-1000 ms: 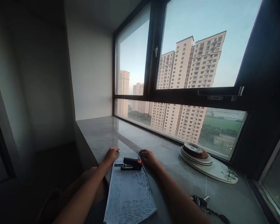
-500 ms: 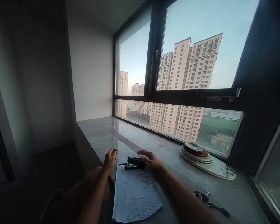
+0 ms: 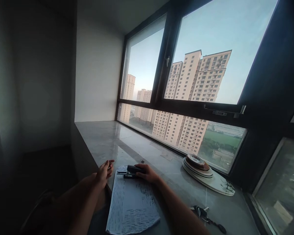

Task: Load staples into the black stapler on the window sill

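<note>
A black stapler (image 3: 131, 176) lies across the top of a sheet of paper (image 3: 129, 205) covered with rows of handwriting. Its silvery metal tray sticks out to the left. My right hand (image 3: 148, 173) is closed around the stapler's right end. To the left of the paper, my left hand (image 3: 105, 172) hangs just above the sill edge, apart from the stapler. Its fingers are loosely bent and slightly apart, with nothing clearly visible in them. A small dark piece (image 3: 142, 162) rests on the sill behind the stapler, too small to identify.
The grey stone windowsill (image 3: 98, 137) runs along a dark-framed window (image 3: 159, 98). Stacked plates and flat boards (image 3: 210, 178) stand on the right. A bunch of keys (image 3: 202, 212) lies near my right forearm. The sill's left edge drops to a dark floor.
My right hand has closed on the stapler's end, and the small dark piece now shows behind it. My left hand has drawn back leftward, its fingers loosening. The whole view has tilted.
</note>
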Available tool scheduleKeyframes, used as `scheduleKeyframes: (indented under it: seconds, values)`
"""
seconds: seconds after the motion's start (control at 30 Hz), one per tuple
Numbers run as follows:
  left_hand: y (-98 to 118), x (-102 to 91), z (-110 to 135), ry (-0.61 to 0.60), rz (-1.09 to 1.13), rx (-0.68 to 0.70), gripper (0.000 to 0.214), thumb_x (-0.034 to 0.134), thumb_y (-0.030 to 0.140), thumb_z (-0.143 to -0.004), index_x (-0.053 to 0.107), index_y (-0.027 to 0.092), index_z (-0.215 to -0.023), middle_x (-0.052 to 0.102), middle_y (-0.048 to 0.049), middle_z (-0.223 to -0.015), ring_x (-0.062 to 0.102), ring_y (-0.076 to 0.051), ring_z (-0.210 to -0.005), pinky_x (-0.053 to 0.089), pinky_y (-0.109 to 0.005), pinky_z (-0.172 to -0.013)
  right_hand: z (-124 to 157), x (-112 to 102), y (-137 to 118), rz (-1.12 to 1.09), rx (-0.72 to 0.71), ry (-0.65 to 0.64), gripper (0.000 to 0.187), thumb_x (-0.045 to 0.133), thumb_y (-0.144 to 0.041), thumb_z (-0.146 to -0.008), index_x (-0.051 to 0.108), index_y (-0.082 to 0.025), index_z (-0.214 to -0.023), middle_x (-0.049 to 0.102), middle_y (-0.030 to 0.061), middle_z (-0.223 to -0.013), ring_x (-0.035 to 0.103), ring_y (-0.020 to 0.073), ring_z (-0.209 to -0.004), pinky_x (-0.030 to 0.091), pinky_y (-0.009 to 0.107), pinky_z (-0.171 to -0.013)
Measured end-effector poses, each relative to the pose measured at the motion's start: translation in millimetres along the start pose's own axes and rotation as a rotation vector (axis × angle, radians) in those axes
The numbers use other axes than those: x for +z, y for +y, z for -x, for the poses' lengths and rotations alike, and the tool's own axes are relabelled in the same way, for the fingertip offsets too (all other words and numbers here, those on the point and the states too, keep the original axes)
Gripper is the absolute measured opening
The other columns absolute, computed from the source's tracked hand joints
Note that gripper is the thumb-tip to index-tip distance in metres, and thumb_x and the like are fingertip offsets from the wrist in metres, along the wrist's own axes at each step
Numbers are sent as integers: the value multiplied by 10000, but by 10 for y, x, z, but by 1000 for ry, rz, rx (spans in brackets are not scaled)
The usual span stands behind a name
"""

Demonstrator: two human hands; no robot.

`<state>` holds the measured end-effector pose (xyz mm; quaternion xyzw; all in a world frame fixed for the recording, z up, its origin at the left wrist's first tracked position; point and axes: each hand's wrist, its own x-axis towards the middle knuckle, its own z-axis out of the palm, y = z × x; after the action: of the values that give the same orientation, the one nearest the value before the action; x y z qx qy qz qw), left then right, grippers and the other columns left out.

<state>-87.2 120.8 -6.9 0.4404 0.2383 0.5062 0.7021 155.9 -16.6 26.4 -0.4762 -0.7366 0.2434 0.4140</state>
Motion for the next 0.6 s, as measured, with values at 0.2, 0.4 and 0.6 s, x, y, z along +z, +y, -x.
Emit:
scheduleKeyframes:
  seconds: [0.2,0.4,0.6]
  values:
    - [-52,-4,36,-109,-235,83,502,638,600,-771,647,147,-987,392,98,-517,269,-43,-387,204,-162,-361,-6,-32,-8,-43,-1,-47,478,657,-474,-860,636,-169,-1228,696,76,-1071,634,228,-939,498,342,-851]
    - [-61,97,153,-222,-806,443,362,580,485,-865,696,203,-1059,642,-6,-780,520,-103,-543,460,-238,-563,-9,-39,49,-23,16,-48,518,650,-511,-853,633,-168,-1241,692,78,-1089,628,242,-967,498,349,-861]
    - [-121,139,198,-389,-1114,642,225,537,374,-916,712,240,-964,661,-41,-936,627,-187,-881,513,-308,-815,-20,-32,122,-23,-13,-32,512,656,-520,-844,646,-177,-1223,697,61,-1032,617,228,-914,492,336,-825]
